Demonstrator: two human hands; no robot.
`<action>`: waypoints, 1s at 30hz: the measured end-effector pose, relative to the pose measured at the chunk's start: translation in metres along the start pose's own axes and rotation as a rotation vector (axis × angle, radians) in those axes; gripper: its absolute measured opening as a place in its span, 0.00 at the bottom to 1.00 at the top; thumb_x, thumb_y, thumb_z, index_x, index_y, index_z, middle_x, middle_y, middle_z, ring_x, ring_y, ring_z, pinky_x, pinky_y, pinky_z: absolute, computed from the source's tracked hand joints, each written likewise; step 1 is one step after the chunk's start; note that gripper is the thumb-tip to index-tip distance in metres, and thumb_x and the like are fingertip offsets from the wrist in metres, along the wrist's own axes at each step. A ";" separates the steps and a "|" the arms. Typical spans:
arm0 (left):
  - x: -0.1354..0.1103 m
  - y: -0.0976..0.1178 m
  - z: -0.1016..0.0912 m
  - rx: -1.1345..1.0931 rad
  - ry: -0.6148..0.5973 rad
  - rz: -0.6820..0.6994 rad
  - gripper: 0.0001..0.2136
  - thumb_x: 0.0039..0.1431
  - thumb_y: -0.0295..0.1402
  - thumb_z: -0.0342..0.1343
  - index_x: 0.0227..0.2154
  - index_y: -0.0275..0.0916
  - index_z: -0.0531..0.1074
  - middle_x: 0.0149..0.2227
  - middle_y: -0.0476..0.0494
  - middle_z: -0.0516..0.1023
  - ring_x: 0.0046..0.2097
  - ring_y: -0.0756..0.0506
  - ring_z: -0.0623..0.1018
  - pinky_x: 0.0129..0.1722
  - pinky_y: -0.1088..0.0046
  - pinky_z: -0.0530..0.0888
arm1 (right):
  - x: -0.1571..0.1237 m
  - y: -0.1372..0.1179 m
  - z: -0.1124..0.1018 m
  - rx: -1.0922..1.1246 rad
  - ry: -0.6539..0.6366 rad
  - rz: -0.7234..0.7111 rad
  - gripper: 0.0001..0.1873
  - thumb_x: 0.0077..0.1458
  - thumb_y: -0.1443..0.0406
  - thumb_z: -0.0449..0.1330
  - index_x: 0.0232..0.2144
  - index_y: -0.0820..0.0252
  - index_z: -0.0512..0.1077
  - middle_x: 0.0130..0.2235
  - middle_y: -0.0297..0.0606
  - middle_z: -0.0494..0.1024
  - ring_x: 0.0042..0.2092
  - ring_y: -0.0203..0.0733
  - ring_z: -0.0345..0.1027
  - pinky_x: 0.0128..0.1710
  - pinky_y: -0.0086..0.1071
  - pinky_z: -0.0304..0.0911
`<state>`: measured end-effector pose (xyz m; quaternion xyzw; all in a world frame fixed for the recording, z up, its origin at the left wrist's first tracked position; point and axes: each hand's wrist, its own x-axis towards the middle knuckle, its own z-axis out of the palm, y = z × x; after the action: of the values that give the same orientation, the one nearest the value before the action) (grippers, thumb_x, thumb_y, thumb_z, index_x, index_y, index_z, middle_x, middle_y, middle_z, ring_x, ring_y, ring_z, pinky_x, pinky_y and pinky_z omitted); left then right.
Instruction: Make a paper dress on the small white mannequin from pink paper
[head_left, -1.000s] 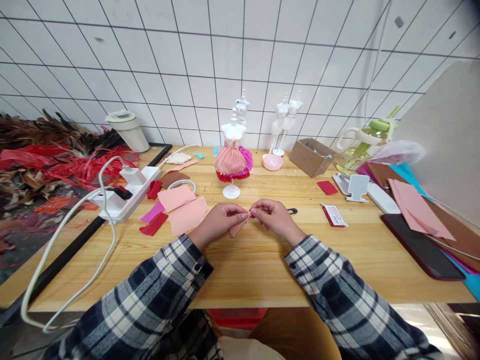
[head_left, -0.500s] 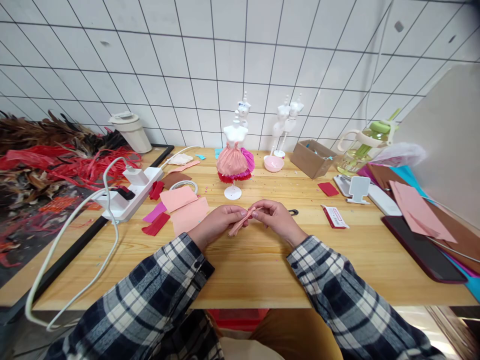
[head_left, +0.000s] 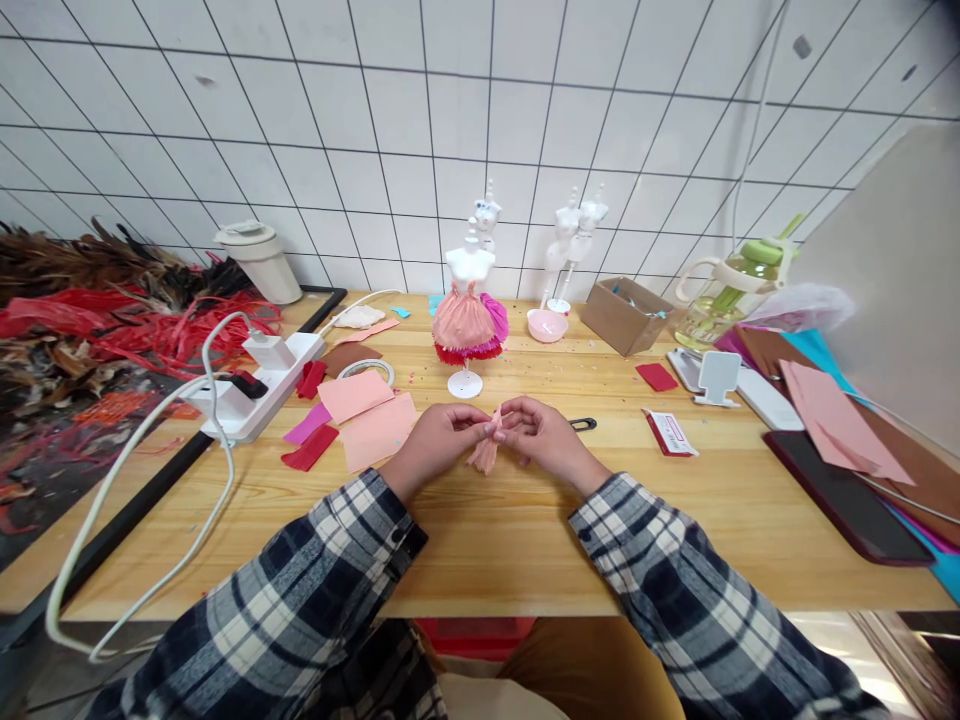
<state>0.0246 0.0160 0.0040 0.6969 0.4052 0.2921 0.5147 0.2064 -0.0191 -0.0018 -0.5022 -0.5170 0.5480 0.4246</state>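
Note:
Both of my hands meet over the middle of the wooden table [head_left: 525, 540]. My left hand [head_left: 435, 442] and my right hand [head_left: 541, 438] pinch the top of a small pleated pink paper piece [head_left: 486, 450], which hangs down between them in a fan shape. Behind my hands stands a white mini mannequin [head_left: 466, 320] wearing a pink and red layered paper skirt. Pink paper sheets [head_left: 367, 415] and red scraps [head_left: 309, 448] lie just left of my left hand.
A white power strip [head_left: 251, 385] with a trailing cable sits at left, beside red and brown feathers [head_left: 97, 320]. Two bare mannequins [head_left: 574, 240], a pink bowl [head_left: 546, 324], a cardboard box [head_left: 622, 314], a green-lidded bottle [head_left: 724, 290] and stacked coloured sheets [head_left: 840, 410] fill the right.
The pink paper piece has turned from lying slanted between my fingers to hanging straight down. My hands have drawn slightly closer together at its top.

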 end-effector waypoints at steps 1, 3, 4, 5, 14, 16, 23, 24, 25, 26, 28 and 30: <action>0.001 -0.001 -0.001 -0.004 -0.016 -0.003 0.17 0.52 0.46 0.58 0.32 0.35 0.79 0.32 0.45 0.81 0.34 0.46 0.76 0.35 0.73 0.69 | 0.001 0.001 0.000 0.025 -0.008 0.013 0.23 0.39 0.57 0.69 0.38 0.58 0.69 0.31 0.33 0.73 0.27 0.34 0.65 0.19 0.26 0.61; 0.002 -0.002 -0.003 -0.014 -0.042 -0.014 0.17 0.53 0.46 0.57 0.33 0.36 0.80 0.33 0.45 0.81 0.35 0.45 0.76 0.37 0.72 0.69 | 0.002 0.003 -0.003 0.071 -0.025 0.028 0.23 0.38 0.59 0.69 0.38 0.58 0.70 0.30 0.33 0.73 0.28 0.34 0.66 0.22 0.26 0.63; 0.003 -0.002 -0.004 -0.026 -0.041 -0.024 0.17 0.52 0.46 0.58 0.33 0.36 0.80 0.33 0.45 0.81 0.35 0.45 0.76 0.38 0.71 0.69 | 0.003 0.003 -0.005 0.092 -0.040 0.033 0.22 0.39 0.60 0.69 0.38 0.59 0.71 0.31 0.33 0.74 0.29 0.34 0.67 0.23 0.26 0.63; 0.004 -0.003 -0.004 -0.045 -0.031 -0.035 0.16 0.51 0.45 0.59 0.32 0.36 0.80 0.34 0.44 0.81 0.36 0.44 0.76 0.39 0.70 0.69 | 0.003 0.003 -0.007 0.112 -0.061 0.037 0.22 0.39 0.60 0.69 0.39 0.59 0.71 0.31 0.34 0.74 0.30 0.34 0.67 0.24 0.26 0.63; 0.005 -0.005 -0.003 -0.218 -0.043 -0.080 0.18 0.49 0.47 0.60 0.33 0.35 0.77 0.35 0.43 0.80 0.38 0.44 0.75 0.42 0.68 0.69 | 0.001 0.000 -0.014 0.219 -0.073 0.112 0.20 0.38 0.67 0.65 0.39 0.60 0.74 0.28 0.30 0.72 0.23 0.27 0.59 0.20 0.23 0.56; 0.006 -0.004 -0.002 -0.148 -0.043 -0.052 0.19 0.50 0.48 0.59 0.35 0.35 0.77 0.37 0.42 0.80 0.40 0.43 0.75 0.44 0.68 0.69 | 0.002 0.000 -0.014 0.196 -0.055 0.103 0.19 0.38 0.67 0.64 0.38 0.60 0.73 0.27 0.30 0.72 0.22 0.27 0.59 0.19 0.23 0.55; 0.006 -0.003 0.000 -0.195 0.056 -0.096 0.17 0.46 0.45 0.64 0.31 0.35 0.76 0.33 0.44 0.79 0.36 0.46 0.75 0.40 0.70 0.69 | -0.001 -0.004 -0.007 0.218 0.001 0.051 0.12 0.37 0.69 0.61 0.31 0.58 0.70 0.28 0.30 0.71 0.26 0.30 0.60 0.20 0.23 0.55; 0.006 -0.003 0.001 -0.250 0.066 -0.108 0.17 0.45 0.44 0.65 0.31 0.35 0.75 0.33 0.46 0.78 0.35 0.47 0.75 0.40 0.70 0.69 | -0.002 -0.005 -0.006 0.265 0.011 0.059 0.13 0.38 0.68 0.61 0.32 0.58 0.69 0.29 0.31 0.71 0.28 0.31 0.62 0.23 0.23 0.58; 0.006 -0.003 0.001 -0.317 0.072 -0.118 0.16 0.45 0.43 0.65 0.32 0.35 0.75 0.32 0.46 0.78 0.35 0.48 0.75 0.40 0.71 0.69 | -0.003 -0.005 -0.005 0.311 -0.001 0.072 0.15 0.39 0.67 0.63 0.34 0.57 0.70 0.32 0.33 0.73 0.30 0.33 0.64 0.25 0.25 0.61; 0.005 -0.002 0.002 -0.387 0.076 -0.128 0.16 0.44 0.42 0.66 0.32 0.35 0.75 0.32 0.47 0.78 0.34 0.49 0.75 0.40 0.71 0.69 | -0.003 -0.006 -0.005 0.342 -0.032 0.087 0.17 0.40 0.65 0.64 0.37 0.57 0.70 0.35 0.34 0.74 0.33 0.35 0.66 0.27 0.26 0.63; 0.005 -0.002 0.003 -0.521 0.077 -0.145 0.16 0.43 0.39 0.67 0.33 0.35 0.74 0.33 0.47 0.78 0.35 0.49 0.75 0.41 0.71 0.70 | -0.004 -0.005 -0.004 0.333 -0.095 0.106 0.20 0.41 0.61 0.67 0.39 0.58 0.70 0.37 0.37 0.75 0.35 0.36 0.68 0.29 0.27 0.63; 0.005 -0.001 0.003 -0.651 0.079 -0.156 0.15 0.44 0.37 0.68 0.33 0.35 0.73 0.34 0.47 0.78 0.36 0.50 0.75 0.43 0.71 0.70 | -0.003 -0.002 -0.004 0.258 -0.110 0.107 0.21 0.40 0.59 0.69 0.36 0.61 0.71 0.33 0.36 0.75 0.32 0.34 0.67 0.28 0.26 0.60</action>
<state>0.0292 0.0192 0.0021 0.4509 0.3624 0.3925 0.7150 0.2102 -0.0210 0.0009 -0.4398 -0.4370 0.6584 0.4268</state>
